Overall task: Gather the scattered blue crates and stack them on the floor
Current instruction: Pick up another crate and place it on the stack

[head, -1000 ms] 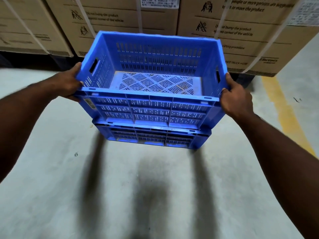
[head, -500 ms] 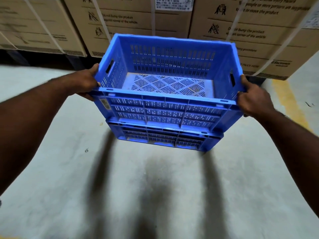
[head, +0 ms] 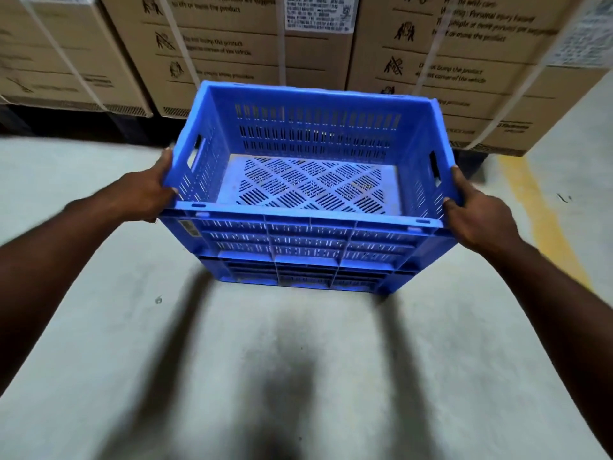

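Blue moulded plastic, vented w/ slots in walls & base: the upper crate (head: 308, 234) is empty and is held over a second blue crate (head: 298, 277), which sits on the floor (head: 232, 360). Whether it is fully seated or a touch above cannot be told.

It is gripped at the top rim near the front corners, w/ the left hand (head: 146, 197) clasped on the left side and the right hand (head: 477, 217) clasped on the right.

Handling, as judged: light for its bulk, stiff, not fragile. The walls are smooth, so a rim or slot hold is preferred. A left handle slot (head: 195, 151) & a right handle slot (head: 434, 169) are cut in the end walls, just beyond the hands, and a surer hold would prob. be given there. Corners should be lined up before release, else a skewed stack is risked.

Behind, strapped cardboard cartons (head: 232, 54) are stacked. A yellow line (head: 537, 227) is painted on the floor at right.
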`<move>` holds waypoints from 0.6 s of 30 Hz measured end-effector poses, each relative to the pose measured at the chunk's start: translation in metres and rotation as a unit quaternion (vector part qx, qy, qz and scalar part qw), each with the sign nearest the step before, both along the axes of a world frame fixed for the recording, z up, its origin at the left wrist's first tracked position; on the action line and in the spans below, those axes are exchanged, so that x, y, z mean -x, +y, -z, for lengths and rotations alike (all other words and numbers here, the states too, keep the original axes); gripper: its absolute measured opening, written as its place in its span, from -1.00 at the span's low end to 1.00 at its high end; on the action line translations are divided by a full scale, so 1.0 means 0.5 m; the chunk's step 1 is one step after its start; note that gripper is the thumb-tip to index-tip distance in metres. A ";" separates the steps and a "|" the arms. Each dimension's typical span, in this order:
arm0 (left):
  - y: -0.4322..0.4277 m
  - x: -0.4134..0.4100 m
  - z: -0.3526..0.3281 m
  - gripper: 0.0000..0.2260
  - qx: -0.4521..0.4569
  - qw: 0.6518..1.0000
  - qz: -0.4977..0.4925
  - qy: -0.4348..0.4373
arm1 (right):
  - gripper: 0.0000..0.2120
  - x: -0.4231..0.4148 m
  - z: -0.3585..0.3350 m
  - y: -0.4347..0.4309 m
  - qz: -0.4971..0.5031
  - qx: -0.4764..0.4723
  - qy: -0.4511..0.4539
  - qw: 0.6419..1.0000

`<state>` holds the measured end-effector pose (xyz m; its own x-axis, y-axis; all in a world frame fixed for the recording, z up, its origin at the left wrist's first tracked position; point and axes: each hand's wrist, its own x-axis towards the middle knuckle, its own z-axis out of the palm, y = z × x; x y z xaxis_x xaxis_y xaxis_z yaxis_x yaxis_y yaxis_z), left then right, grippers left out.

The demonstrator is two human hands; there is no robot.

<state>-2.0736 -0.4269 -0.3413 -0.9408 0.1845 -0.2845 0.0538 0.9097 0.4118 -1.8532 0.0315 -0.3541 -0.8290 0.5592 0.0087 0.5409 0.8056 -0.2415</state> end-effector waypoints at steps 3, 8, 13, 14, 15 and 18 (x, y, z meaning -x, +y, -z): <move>0.002 0.004 0.019 -0.41 0.011 0.998 -0.003 0.056 | -0.45 0.003 0.019 -0.027 0.029 -0.048 0.054 0.997; 0.051 0.009 0.047 -0.52 -0.086 0.984 -0.088 0.127 | -0.49 0.019 0.045 -0.053 -0.048 -0.099 0.175 0.978; 0.054 -0.038 0.047 -0.53 -0.034 0.951 0.007 0.307 | -0.53 -0.012 0.059 -0.043 -0.161 -0.167 0.155 0.960; 0.064 -0.063 0.049 -0.54 -0.025 0.946 0.058 0.319 | -0.59 -0.012 0.060 -0.046 -0.163 -0.175 0.156 0.958; 0.077 -0.088 0.055 -0.54 -0.007 0.941 0.109 0.319 | -0.64 -0.011 0.060 -0.050 -0.159 -0.176 0.161 0.958; 0.098 -0.122 0.077 -0.53 0.047 0.927 0.172 0.330 | -0.74 -0.004 0.061 -0.055 -0.145 -0.179 0.167 0.959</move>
